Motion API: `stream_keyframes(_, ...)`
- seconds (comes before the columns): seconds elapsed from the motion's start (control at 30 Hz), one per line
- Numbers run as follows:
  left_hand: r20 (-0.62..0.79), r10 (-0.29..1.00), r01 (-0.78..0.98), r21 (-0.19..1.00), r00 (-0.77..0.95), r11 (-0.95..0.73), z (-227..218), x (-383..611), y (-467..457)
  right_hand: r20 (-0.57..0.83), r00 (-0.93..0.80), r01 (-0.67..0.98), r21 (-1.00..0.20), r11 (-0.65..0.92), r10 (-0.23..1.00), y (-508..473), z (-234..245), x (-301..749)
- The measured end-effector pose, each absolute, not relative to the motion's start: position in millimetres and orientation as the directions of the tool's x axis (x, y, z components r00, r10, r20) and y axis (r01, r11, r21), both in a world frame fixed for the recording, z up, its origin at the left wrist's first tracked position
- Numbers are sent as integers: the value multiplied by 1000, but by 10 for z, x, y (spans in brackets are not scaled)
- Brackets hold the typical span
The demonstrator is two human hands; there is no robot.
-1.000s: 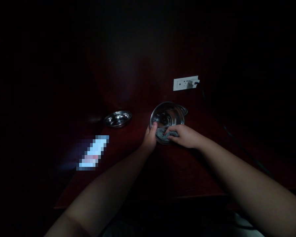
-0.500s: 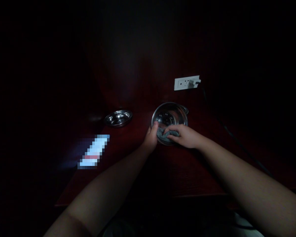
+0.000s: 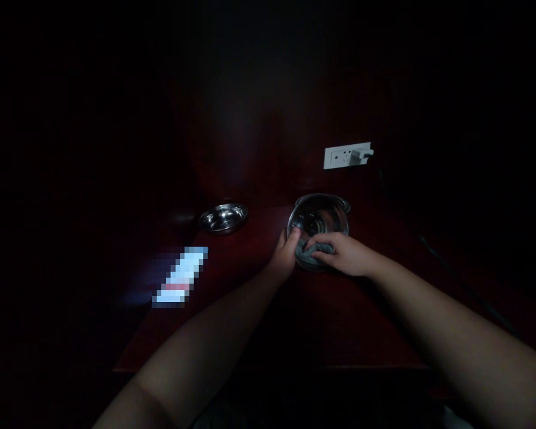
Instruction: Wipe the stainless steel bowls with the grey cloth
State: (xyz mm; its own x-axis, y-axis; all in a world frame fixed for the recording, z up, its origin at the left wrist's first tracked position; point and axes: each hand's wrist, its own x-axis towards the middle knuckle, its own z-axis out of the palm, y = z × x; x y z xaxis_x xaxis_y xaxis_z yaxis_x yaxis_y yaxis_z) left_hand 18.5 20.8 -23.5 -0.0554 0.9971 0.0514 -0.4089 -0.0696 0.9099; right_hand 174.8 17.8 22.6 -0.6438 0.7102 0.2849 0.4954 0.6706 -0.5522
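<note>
Holding the metal bowl just right of the frame's centre, the left hand has its grip on the lower-left rim. The right hand pinches a grey cloth at the bowl's lower edge.

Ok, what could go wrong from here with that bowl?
The tilted metal bowl could slip, since the left hand grips just one side. Pushing the cloth in the right hand against its near rim might twist it. Another metal piece, partly hidden close behind, could get knocked.
</note>
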Motion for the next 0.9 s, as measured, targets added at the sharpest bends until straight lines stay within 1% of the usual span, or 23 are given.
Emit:
stream_keyframes(0.07, 96, 995, -377, 920, -37, -103, -219, 186, 186, 279, -644, 494, -558, 666, 712, 187, 216, 1751)
stream_keyframes(0.13, 79, 997, -357, 931, 7, -72, -184, 180, 143, 283, -636, 500, -558, 662, 718, 201, 208, 1759)
stream_keyframes(0.2, 91, 992, -329, 943, 90, -57, -147, 169, 93, 301, -614, 507, -558, 656, 730, 216, 204, 1772)
stream_keyframes(0.33, 199, 944, -310, 944, 263, -113, -113, 147, 37, 338, -558, 524, -565, 637, 758, 248, 199, 1783)
stream_keyframes(0.4, 249, 929, -314, 936, 273, -159, -120, 150, 42, 347, -523, 547, -564, 619, 778, 266, 189, 1777)
stream_keyframes(0.47, 259, 938, -323, 929, 229, -178, -131, 163, 57, 380, -474, 556, -570, 605, 794, 288, 175, 1771)
stream_keyframes(0.53, 232, 955, -332, 929, 184, -162, -142, 178, 72, 435, -387, 560, -590, 582, 813, 310, 167, 1774)
stream_keyframes(0.63, 178, 969, -344, 932, 169, -111, -151, 189, 86, 513, -176, 580, -635, 510, 840, 336, 182, 1807)
stream_keyframes(0.7, 148, 974, -350, 933, 169, -81, -157, 189, 92, 568, -26, 587, -657, 472, 823, 341, 206, 1836)
stream_keyframes(0.77, 116, 982, -363, 930, 147, -55, -167, 189, 103, 620, 56, 593, -651, 474, 782, 336, 226, 1853)
stream_keyframes(0.83, 90, 989, -386, 922, 115, -39, -183, 191, 120, 651, 8, 604, -608, 515, 759, 324, 229, 1848)
stream_keyframes(0.9, 73, 993, -417, 908, 95, -27, -201, 194, 144, 628, -165, 598, -550, 583, 761, 306, 207, 1821)
